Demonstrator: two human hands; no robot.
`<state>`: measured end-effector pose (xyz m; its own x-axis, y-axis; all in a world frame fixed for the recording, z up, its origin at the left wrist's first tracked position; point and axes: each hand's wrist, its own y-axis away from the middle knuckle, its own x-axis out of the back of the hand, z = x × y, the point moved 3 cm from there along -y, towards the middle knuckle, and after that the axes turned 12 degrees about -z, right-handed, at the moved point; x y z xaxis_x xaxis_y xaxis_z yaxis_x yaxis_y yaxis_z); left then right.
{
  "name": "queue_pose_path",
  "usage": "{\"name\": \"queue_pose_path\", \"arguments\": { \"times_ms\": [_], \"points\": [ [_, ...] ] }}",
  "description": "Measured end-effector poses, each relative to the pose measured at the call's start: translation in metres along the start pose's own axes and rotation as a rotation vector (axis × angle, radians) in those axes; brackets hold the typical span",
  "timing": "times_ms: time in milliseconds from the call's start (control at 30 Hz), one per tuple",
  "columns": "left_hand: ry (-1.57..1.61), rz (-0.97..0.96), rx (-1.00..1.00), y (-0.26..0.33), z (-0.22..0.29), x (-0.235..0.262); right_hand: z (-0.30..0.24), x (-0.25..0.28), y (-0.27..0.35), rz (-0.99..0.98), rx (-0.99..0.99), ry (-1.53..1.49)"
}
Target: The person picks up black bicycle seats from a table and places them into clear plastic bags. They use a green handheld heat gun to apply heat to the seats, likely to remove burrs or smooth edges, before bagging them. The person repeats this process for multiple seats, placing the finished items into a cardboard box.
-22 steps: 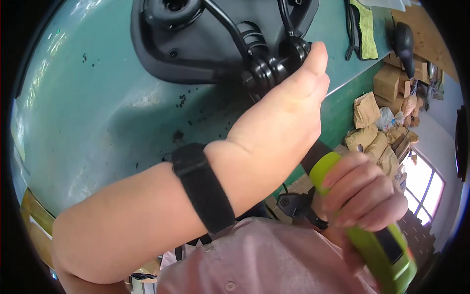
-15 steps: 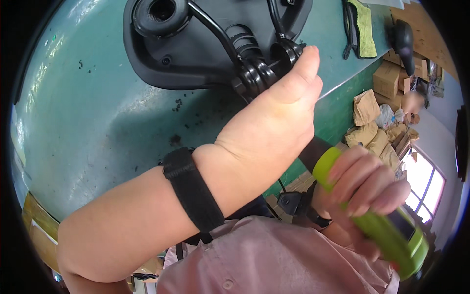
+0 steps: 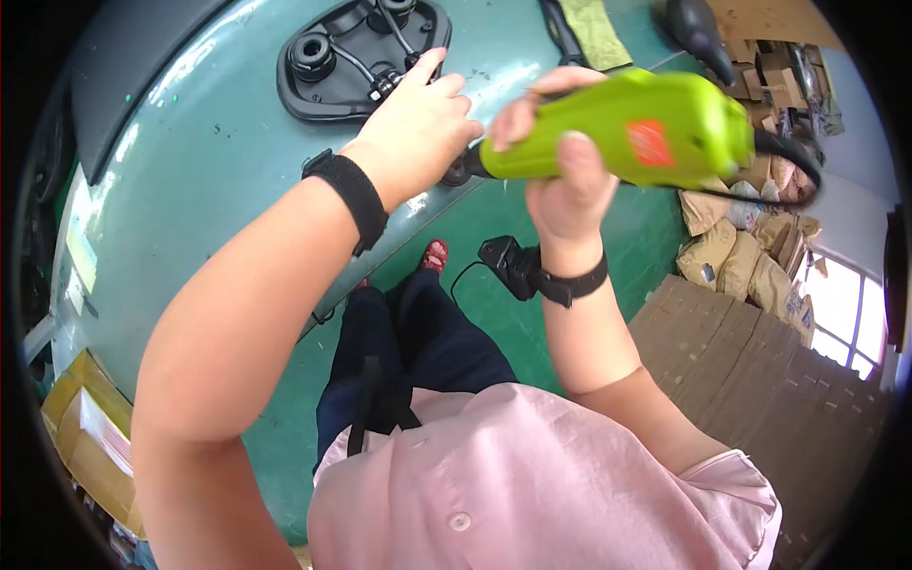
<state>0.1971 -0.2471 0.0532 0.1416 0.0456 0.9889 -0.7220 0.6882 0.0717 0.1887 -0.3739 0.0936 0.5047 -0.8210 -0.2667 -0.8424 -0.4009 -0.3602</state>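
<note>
1. Raised the green power tool [image 3: 622,128] since the earlier frame, from low beside the torso to just by the table's [image 3: 218,204] near edge; now see the black saddle [image 3: 328,103] smaller and farther off, perhaps through a head move.
2. Find the saddle underside up on the table, set back from the near edge, with rails [image 3: 351,62], round cups [image 3: 312,54] and a clamp [image 3: 385,84] on view.
3. Judge the saddle partly put together: count rails, cups and clamp as done by their place on the underside. Cannot tell the tightness of the clamp, nor the amount left. See no tool end on the clamp.
4. Hold the tool in the right hand [image 3: 573,204], fingers wrapped firmly round the body; point its dark nose leftward, partly hidden by the left hand [image 3: 413,128].
5. Keep the left hand over the saddle's near side, fingers partly bent; cannot tell of any grip or touch there.
6. Note beyond, farther right along the table, a dark strap [image 3: 562,33], a yellow-green cloth [image 3: 594,36] and a saddle-shaped black thing [image 3: 698,38] near the edge.
7. Watch the black cord [image 3: 815,176] looping behind the tool, and, past the table, paper-wrapped parcels [image 3: 750,271] and stacked cardboard [image 3: 736,356].
</note>
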Motion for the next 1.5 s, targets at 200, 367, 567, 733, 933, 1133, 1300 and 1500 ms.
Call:
{"name": "queue_pose_path", "arguments": {
  "times_ms": [200,367,567,733,933,1133,1300,1500],
  "points": [
    [-0.091,-0.152,0.057,-0.004,-0.001,0.003,-0.093,-0.028,-0.018,-0.295,0.183,-0.054],
    [-0.034,-0.041,-0.028,-0.013,0.010,0.011,-0.105,0.028,-0.006,0.192,-0.077,0.255],
    [0.895,0.620,0.580,0.079,0.038,-0.014,-0.018,0.117,0.008,0.311,-0.691,0.115],
    [1.516,0.557,1.097,0.109,0.049,-0.083,0.040,0.148,-0.086,0.057,-0.804,0.258],
    [1.461,0.497,1.069,0.080,0.037,-0.081,0.125,0.224,-0.191,0.075,-0.798,0.965],
    [1.626,0.557,1.201,0.084,0.045,-0.060,0.086,0.173,-0.170,-0.270,-0.529,1.032],
    [2.057,0.750,1.105,0.053,0.023,-0.039,0.083,0.064,-0.051,-0.702,-0.735,0.746],
    [1.911,0.890,0.977,0.054,0.012,-0.014,0.085,0.001,-0.042,-0.367,-1.221,-0.516]
  ]
}}
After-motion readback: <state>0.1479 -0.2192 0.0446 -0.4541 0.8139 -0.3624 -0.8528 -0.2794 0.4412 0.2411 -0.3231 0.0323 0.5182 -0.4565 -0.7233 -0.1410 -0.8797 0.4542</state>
